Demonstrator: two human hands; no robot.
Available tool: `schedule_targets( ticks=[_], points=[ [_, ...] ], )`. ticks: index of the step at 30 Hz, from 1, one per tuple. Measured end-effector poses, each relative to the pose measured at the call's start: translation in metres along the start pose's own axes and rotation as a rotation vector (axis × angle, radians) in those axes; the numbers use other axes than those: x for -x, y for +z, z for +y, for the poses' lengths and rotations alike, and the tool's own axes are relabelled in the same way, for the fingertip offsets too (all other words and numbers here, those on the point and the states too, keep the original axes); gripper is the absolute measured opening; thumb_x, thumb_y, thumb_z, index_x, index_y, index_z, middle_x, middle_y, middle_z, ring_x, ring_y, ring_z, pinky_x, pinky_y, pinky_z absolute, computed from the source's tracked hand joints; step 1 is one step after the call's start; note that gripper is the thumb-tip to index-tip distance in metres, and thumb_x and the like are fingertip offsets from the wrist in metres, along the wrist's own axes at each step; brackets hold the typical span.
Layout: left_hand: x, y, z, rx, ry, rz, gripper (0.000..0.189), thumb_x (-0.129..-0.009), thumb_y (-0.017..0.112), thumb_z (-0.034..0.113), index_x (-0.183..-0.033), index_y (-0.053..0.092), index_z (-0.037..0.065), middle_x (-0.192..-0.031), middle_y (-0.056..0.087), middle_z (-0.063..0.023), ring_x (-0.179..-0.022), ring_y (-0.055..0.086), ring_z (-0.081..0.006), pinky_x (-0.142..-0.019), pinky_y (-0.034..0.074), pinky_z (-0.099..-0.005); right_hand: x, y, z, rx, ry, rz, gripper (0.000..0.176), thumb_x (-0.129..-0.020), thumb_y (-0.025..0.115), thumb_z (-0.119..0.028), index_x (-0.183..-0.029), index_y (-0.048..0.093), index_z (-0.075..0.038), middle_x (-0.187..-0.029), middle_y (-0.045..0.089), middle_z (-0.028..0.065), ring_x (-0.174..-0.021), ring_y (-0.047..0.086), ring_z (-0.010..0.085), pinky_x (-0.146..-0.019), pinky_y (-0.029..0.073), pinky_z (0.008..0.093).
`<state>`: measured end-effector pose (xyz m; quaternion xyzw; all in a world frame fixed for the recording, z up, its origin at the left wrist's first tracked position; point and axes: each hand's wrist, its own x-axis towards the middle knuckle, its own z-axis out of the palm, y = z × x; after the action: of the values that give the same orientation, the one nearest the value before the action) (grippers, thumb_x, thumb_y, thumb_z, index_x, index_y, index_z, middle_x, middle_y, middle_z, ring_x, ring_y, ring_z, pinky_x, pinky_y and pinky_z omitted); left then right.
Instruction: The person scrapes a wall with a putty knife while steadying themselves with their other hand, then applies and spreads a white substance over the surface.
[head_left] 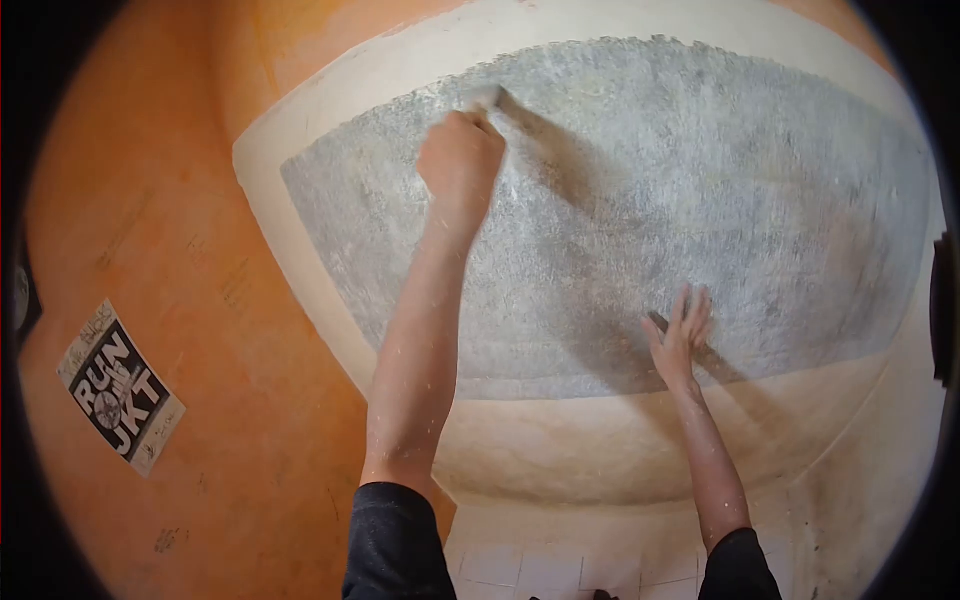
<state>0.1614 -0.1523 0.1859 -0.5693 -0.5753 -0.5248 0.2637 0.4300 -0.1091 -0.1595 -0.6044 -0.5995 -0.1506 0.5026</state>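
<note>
High on the wall's grey patch [640,180], my left hand [460,158] is closed in a fist around a paintbrush [489,97], whose blurred greyish end shows just past the knuckles. Most of the brush is hidden by the fist. The patch has a mottled, streaky surface and short ragged strokes along its upper edge. Lower and to the right, my right hand [680,335] is open with its fingers spread, right at the lower part of the patch. Pale specks dot both forearms, and each hand casts a dark shadow on the grey.
A cream border [540,440] frames the grey patch. To the left, an orange wall [200,250] carries faint scribbles and a black-and-white "RUN JKT" sticker [120,388]. Pale tiles [550,570] show at the bottom, and a dark object [943,310] stands at the right edge.
</note>
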Motion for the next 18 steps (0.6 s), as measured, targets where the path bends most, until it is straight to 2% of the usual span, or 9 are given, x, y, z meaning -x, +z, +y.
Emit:
schedule_targets(
  ticks=[1,3,6,10,12,13,18],
  points=[
    [0.008,0.010,-0.004,-0.014,0.043,0.047,0.030,-0.092,0.055,0.025,-0.085,0.075,0.004,-0.080,0.071,-0.0228,-0.078,0.071,-0.0384,-0.069,0.056,-0.0475,-0.016,-0.005,-0.019,0.004,-0.007,0.001,0.093,-0.093,0.063,-0.050,-0.160,0.011,-0.011,-0.163,-0.004,0.0237,-0.149,-0.003,0.0487,-0.112,0.001,0.0712],
    [-0.003,0.005,-0.003,0.037,0.030,0.047,0.030,-0.093,0.054,0.024,-0.086,0.074,0.004,-0.081,0.071,-0.0226,-0.079,0.071,-0.0386,-0.070,0.056,-0.0474,-0.046,-0.013,-0.055,0.068,-0.238,0.063,0.082,-0.096,0.058,-0.047,-0.159,0.019,-0.011,-0.164,0.006,0.0208,-0.150,0.002,0.0448,-0.116,0.002,0.0669],
    [-0.012,-0.001,0.002,0.019,0.013,0.077,0.029,-0.095,0.053,0.023,-0.088,0.074,0.004,-0.084,0.071,-0.0224,-0.081,0.070,-0.0392,-0.071,0.056,-0.0468,-0.098,-0.015,-0.094,0.097,-0.358,0.159,0.073,-0.099,0.052,-0.046,-0.157,0.024,-0.012,-0.165,0.011,0.0163,-0.151,0.004,0.0407,-0.119,0.005,0.0627],
    [0.003,-0.002,-0.014,0.059,0.053,0.040,0.029,-0.096,0.053,0.023,-0.089,0.075,0.004,-0.080,0.071,-0.0217,-0.077,0.070,-0.0386,-0.068,0.056,-0.0470,-0.148,-0.014,-0.116,0.129,-0.362,0.275,0.067,-0.102,0.047,-0.045,-0.157,0.025,-0.014,-0.165,0.012,0.0121,-0.151,0.007,0.0379,-0.120,0.005,0.0606],
    [-0.003,-0.006,-0.023,0.073,0.007,-0.047,0.029,-0.096,0.053,0.023,-0.091,0.075,0.003,-0.080,0.071,-0.0218,-0.077,0.070,-0.0379,-0.068,0.056,-0.0468,-0.162,-0.011,-0.117,0.261,-0.389,0.317,0.063,-0.103,0.043,-0.044,-0.157,0.026,-0.017,-0.165,0.015,0.0067,-0.152,0.008,0.0350,-0.120,0.004,0.0587],
    [-0.010,-0.005,-0.022,0.079,0.042,0.049,0.030,-0.096,0.053,0.023,-0.092,0.075,0.003,-0.080,0.071,-0.0220,-0.076,0.070,-0.0373,-0.067,0.056,-0.0466,-0.168,-0.008,-0.116,0.212,-0.359,0.322,0.061,-0.103,0.042,-0.044,-0.157,0.027,-0.019,-0.165,0.018,0.0043,-0.152,0.009,0.0326,-0.120,0.003,0.0587],
    [-0.006,-0.008,-0.040,0.094,0.035,0.005,0.029,-0.095,0.055,0.024,-0.092,0.076,0.004,-0.082,0.071,-0.0212,-0.076,0.071,-0.0371,-0.068,0.056,-0.0465,-0.168,0.011,-0.106,0.320,-0.351,0.401,0.060,-0.104,0.040,-0.043,-0.157,0.028,-0.020,-0.165,0.020,0.0031,-0.153,0.011,0.0300,-0.120,0.001,0.0592]
  ],
)
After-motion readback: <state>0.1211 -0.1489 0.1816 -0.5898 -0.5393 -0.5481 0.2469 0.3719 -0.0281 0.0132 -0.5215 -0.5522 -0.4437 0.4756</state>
